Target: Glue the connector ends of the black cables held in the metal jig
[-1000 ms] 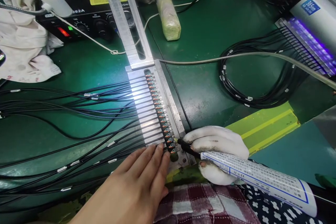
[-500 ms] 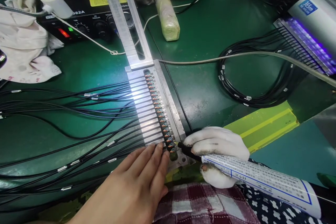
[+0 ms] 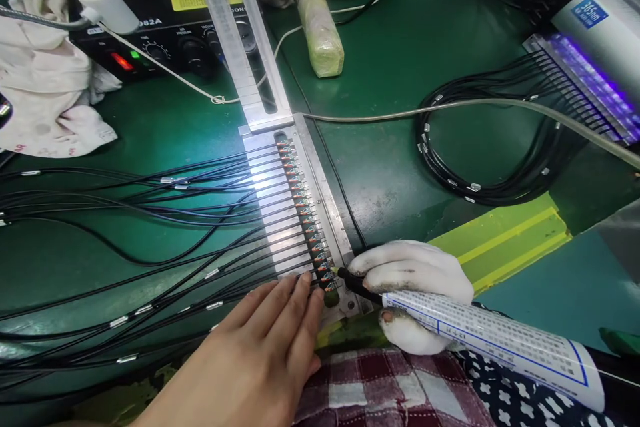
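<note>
My left hand (image 3: 265, 340), bare, lies with fingers stretched out on the near end of a metal fixture (image 3: 257, 177), its fingertips on the black cables (image 3: 280, 250) there. In the fixture, stripped cable ends with small connectors (image 3: 303, 203) sit in a row. My right hand (image 3: 413, 287), in a white glove with dirty fingertips, is closed around a glue dispensing syringe (image 3: 500, 337) with a printed white label. Its black nozzle points left, and the yellowish tip (image 3: 336, 271) is at the connectors near the row's lower end. Whether the tip touches them I cannot tell.
A black dispenser box (image 3: 185, 47) with knobs stands at the back left, beside white cloth (image 3: 50, 93). A metal ruler-like bar (image 3: 220, 20) extends behind the fixture. On the right, coiled cables (image 3: 425, 160) run to a purple-lit 365nm lamp (image 3: 595, 87). A wrapped block (image 3: 320, 27) lies behind.
The syringe and my right hand have shifted very slightly to the left and up. My left hand stays in place on the fixture.
</note>
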The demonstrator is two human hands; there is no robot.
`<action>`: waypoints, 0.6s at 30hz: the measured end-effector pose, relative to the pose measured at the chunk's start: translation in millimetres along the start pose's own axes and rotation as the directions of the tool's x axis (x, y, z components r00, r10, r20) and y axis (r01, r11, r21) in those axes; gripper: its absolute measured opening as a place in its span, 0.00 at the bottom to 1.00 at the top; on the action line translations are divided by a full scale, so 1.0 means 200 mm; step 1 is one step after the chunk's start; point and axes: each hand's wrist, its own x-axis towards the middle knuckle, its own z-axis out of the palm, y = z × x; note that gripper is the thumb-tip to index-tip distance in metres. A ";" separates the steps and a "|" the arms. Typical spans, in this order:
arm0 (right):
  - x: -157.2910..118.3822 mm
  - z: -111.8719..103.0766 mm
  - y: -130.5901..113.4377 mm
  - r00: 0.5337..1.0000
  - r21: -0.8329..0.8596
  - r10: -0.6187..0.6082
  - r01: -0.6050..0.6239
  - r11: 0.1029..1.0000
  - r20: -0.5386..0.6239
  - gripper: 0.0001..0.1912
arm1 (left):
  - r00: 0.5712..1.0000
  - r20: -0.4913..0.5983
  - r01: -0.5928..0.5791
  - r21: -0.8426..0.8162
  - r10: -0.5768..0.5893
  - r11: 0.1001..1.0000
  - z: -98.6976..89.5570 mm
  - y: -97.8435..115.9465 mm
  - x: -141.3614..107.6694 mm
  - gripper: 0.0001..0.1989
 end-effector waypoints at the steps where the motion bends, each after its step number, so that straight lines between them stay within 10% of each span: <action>1: 0.01 0.00 0.00 1.000 -0.004 -0.003 0.003 1.000 -0.002 0.15 | 1.000 0.000 0.000 0.005 0.000 1.000 0.00 0.00 0.00 0.24; 18: -0.09 0.00 -0.06 0.999 -0.024 0.020 -0.021 0.999 -0.034 0.15 | 0.999 0.036 -0.023 0.034 0.022 0.999 0.04 0.04 -0.06 0.24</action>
